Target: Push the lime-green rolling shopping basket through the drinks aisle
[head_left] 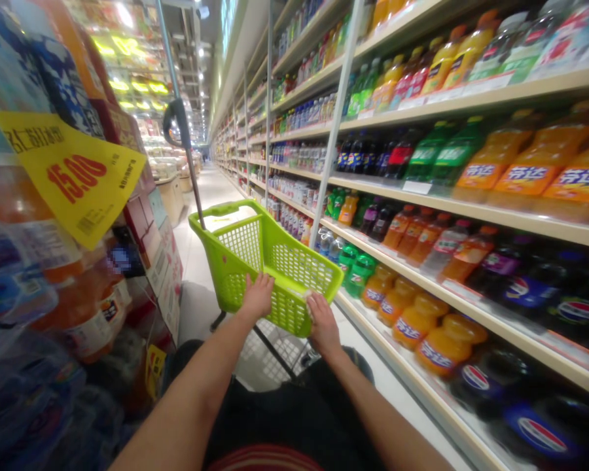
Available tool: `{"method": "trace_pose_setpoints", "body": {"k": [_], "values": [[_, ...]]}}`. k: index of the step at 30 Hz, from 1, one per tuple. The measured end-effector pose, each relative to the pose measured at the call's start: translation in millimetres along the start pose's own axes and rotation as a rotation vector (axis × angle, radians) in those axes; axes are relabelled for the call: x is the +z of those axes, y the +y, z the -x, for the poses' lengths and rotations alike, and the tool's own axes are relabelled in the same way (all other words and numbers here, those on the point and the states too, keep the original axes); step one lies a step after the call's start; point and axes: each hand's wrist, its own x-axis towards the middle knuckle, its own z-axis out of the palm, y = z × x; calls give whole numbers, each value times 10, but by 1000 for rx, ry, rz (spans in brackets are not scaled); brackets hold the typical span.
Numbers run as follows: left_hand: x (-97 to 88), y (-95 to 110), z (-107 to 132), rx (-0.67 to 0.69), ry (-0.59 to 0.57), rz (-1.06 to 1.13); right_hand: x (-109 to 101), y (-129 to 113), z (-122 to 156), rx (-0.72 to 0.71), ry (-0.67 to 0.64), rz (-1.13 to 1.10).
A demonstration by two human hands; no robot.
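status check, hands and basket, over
Gripping near rim of green basket: left hand, right hand. Close right, drink shelves; left, yellow price sign.

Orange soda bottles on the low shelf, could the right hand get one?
Probably yes: nothing stands between the right hand and the orange soda bottles, but it grips the green basket now.

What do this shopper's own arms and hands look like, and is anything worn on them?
The left arm and right arm are bare right down to the picture's lower edge; no sleeve shows. The left hand and right hand wear no gloves. No watch, bracelet or ring is visible on the wrists or on the fingers that show.
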Motion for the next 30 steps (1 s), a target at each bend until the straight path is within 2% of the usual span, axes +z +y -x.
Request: {"method": "trace_pose_setpoints", "body": {"k": [5, 8, 10, 14, 16, 19, 26, 28, 30], "values": [[-16, 85, -6, 104, -6, 4, -80, 271, 15, 32, 29, 64], [-53, 32, -43, 158, 23, 2, -133, 468, 7, 67, 28, 74], [-97, -69, -67, 101, 44, -7, -156, 593, -10, 95, 28, 69], [-202, -354, -74, -96, 74, -53, -170, 777, -73, 179, 59, 80], [-233, -450, -60, -108, 75, -68, -155, 812, -132, 210, 90, 88], [-229, -459, -36, -98, 66, -68, -72, 737, -272, 208, 113, 81], [-198, -321, 43, -103, 67, -69, 299, 171, -647, 60, 24, 38], [-205, -324, 76, -91, 75, -65, 299, 148, -668, 30, -1, 49], [-197, -325, 102, -81, 92, -62, 232, 225, -634, 28, -16, 67]]}}
